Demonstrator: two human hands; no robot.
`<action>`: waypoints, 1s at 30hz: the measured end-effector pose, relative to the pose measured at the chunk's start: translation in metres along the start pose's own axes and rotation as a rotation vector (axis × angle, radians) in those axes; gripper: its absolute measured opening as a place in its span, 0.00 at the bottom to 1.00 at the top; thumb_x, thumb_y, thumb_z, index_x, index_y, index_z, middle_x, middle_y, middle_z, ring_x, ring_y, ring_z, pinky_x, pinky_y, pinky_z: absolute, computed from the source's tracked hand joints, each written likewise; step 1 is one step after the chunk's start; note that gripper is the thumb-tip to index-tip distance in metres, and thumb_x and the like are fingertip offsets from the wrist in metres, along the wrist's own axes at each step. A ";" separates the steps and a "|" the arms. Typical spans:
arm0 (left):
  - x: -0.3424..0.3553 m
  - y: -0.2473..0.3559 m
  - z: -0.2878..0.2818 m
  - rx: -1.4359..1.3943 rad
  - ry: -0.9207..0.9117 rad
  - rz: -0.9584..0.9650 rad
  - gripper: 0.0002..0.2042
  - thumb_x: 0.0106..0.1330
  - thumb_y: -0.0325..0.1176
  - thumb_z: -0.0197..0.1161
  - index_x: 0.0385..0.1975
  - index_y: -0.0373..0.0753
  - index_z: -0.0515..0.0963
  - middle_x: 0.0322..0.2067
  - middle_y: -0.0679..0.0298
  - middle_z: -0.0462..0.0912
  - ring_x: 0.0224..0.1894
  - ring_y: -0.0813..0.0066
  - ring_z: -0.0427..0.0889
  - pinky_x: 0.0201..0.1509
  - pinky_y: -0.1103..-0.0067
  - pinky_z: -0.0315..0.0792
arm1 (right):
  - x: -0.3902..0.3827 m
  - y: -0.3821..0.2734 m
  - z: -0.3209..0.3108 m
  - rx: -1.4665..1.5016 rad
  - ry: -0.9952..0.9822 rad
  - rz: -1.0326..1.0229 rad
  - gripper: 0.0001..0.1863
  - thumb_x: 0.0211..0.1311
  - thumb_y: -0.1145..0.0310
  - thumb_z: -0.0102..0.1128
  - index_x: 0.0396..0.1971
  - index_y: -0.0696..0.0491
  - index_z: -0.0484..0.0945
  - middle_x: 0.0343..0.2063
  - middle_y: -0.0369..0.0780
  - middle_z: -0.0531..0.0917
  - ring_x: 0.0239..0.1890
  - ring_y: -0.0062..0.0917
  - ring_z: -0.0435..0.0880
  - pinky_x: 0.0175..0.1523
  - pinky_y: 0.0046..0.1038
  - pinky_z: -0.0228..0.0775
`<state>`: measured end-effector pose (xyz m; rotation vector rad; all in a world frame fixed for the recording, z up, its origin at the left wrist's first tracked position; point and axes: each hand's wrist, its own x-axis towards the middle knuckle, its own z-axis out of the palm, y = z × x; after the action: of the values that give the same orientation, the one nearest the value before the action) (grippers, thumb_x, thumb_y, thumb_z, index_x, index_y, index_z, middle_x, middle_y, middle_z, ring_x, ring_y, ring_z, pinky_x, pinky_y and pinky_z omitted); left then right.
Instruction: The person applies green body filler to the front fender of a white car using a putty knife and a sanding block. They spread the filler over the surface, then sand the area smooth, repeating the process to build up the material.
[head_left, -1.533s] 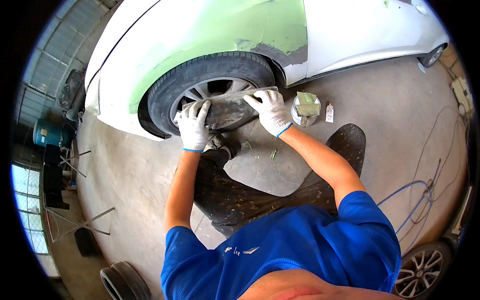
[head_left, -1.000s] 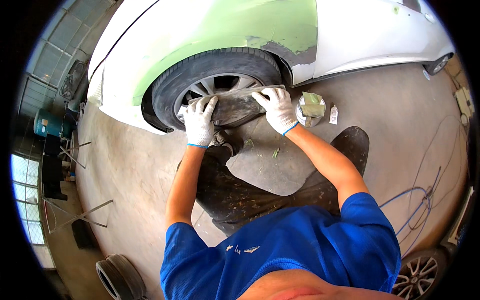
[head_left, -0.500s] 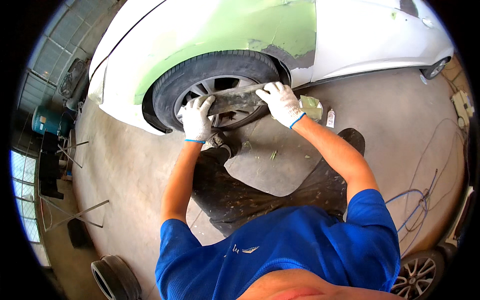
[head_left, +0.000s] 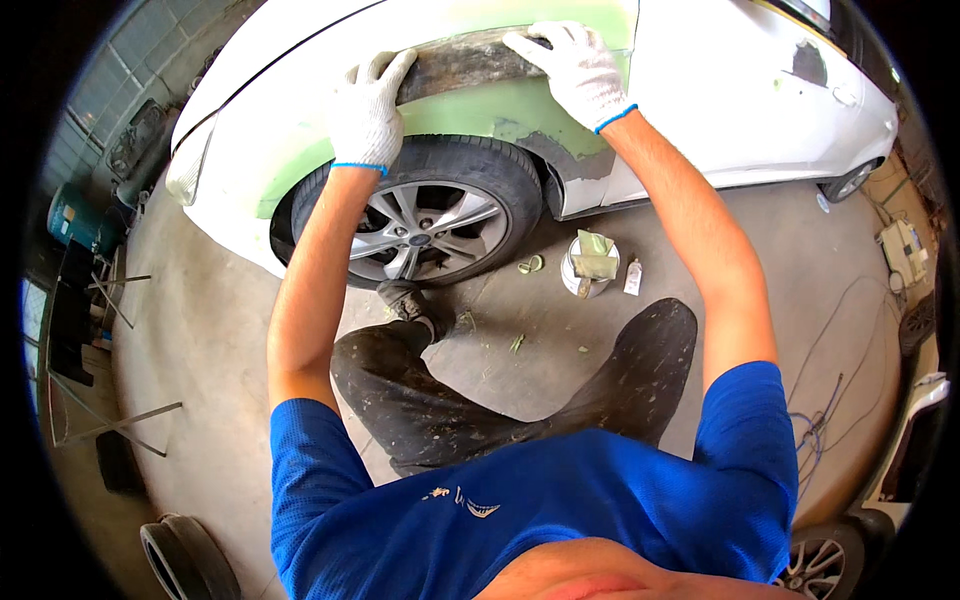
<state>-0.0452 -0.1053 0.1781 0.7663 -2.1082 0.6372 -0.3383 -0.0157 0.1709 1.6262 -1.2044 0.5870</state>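
A long, dark, worn sanding board (head_left: pixel 468 64) lies lengthwise along the car's front fender (head_left: pixel 460 118), which is coated in pale green filler above the wheel arch. My left hand (head_left: pixel 368 112), in a white knit glove, is closed round the board's left end. At the other end, my gloved right hand (head_left: pixel 582 75) grips it with the fingers over the top edge. The board appears to rest against the fender, and its underside is hidden. Just below it are the tire and silver-spoked wheel (head_left: pixel 420 235).
Right of the wheel, a white bucket (head_left: pixel 572 283) bears green-smeared spreaders, with a small white bottle (head_left: pixel 633 277) beside it. A blue hose (head_left: pixel 815 430) coils at right. Loose tires (head_left: pixel 185 560) lie at lower left, near a metal stand (head_left: pixel 120 425). My bent legs straddle the floor.
Both hands have lifted the sanding board from in front of the wheel up onto the green fender. My view has also shifted, showing more of the wheel and bucket.
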 end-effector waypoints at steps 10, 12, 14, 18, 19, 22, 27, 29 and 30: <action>0.025 -0.025 0.037 0.044 0.090 0.091 0.31 0.57 0.23 0.60 0.62 0.59 0.78 0.57 0.65 0.79 0.57 0.56 0.77 0.62 0.60 0.70 | 0.018 0.020 0.025 0.076 -0.081 0.026 0.35 0.53 0.73 0.61 0.64 0.32 0.77 0.53 0.34 0.77 0.57 0.36 0.73 0.62 0.43 0.66; 0.021 -0.018 0.040 0.029 0.112 0.105 0.34 0.56 0.19 0.58 0.63 0.62 0.78 0.55 0.62 0.81 0.56 0.54 0.78 0.63 0.60 0.72 | 0.017 0.016 0.021 0.100 -0.071 0.053 0.36 0.52 0.73 0.62 0.64 0.32 0.77 0.54 0.34 0.77 0.57 0.37 0.73 0.62 0.43 0.66; 0.019 -0.036 0.051 0.065 0.088 0.094 0.36 0.56 0.21 0.60 0.64 0.68 0.76 0.57 0.64 0.80 0.56 0.56 0.78 0.63 0.61 0.72 | 0.017 0.004 0.018 0.141 -0.060 0.084 0.37 0.50 0.74 0.63 0.64 0.32 0.77 0.54 0.35 0.76 0.58 0.37 0.73 0.62 0.44 0.66; -0.004 -0.040 0.051 0.091 0.061 0.110 0.36 0.55 0.23 0.61 0.64 0.68 0.76 0.58 0.65 0.79 0.57 0.56 0.78 0.63 0.61 0.72 | -0.004 -0.027 0.013 0.192 -0.068 0.158 0.39 0.47 0.74 0.64 0.64 0.32 0.77 0.54 0.36 0.75 0.58 0.39 0.72 0.63 0.44 0.65; -0.012 -0.041 0.050 0.098 0.054 0.120 0.36 0.55 0.23 0.61 0.64 0.68 0.76 0.58 0.65 0.79 0.57 0.56 0.78 0.63 0.61 0.72 | -0.011 -0.036 0.015 0.198 -0.073 0.182 0.39 0.47 0.75 0.65 0.64 0.32 0.77 0.54 0.36 0.75 0.58 0.39 0.72 0.63 0.45 0.65; -0.035 -0.049 0.048 0.135 0.024 0.144 0.36 0.55 0.24 0.62 0.65 0.68 0.75 0.59 0.66 0.79 0.57 0.57 0.77 0.64 0.61 0.72 | -0.037 -0.068 0.026 0.224 -0.082 0.256 0.40 0.45 0.75 0.66 0.64 0.32 0.77 0.54 0.36 0.75 0.58 0.40 0.71 0.63 0.45 0.65; -0.071 -0.061 0.055 0.184 -0.009 0.206 0.36 0.55 0.25 0.63 0.65 0.69 0.75 0.60 0.66 0.78 0.58 0.57 0.77 0.64 0.61 0.71 | -0.089 -0.116 0.067 0.253 -0.017 0.337 0.47 0.33 0.78 0.68 0.63 0.33 0.78 0.55 0.39 0.72 0.59 0.45 0.68 0.64 0.49 0.62; -0.085 -0.066 0.055 0.209 -0.022 0.228 0.36 0.55 0.26 0.64 0.65 0.69 0.74 0.60 0.67 0.77 0.58 0.58 0.77 0.65 0.61 0.71 | -0.097 -0.139 0.073 0.271 0.022 0.395 0.47 0.33 0.78 0.68 0.63 0.33 0.79 0.54 0.38 0.72 0.58 0.44 0.68 0.65 0.48 0.62; -0.089 -0.068 0.056 0.218 -0.026 0.242 0.36 0.54 0.26 0.64 0.65 0.69 0.74 0.60 0.67 0.77 0.58 0.58 0.77 0.65 0.61 0.71 | -0.101 -0.148 0.078 0.280 0.035 0.406 0.46 0.34 0.78 0.68 0.63 0.33 0.79 0.54 0.38 0.72 0.58 0.43 0.68 0.64 0.48 0.61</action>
<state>0.0196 -0.1616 0.0871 0.6428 -2.1975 1.0048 -0.2568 -0.0401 -0.0050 1.5950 -1.4909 1.0755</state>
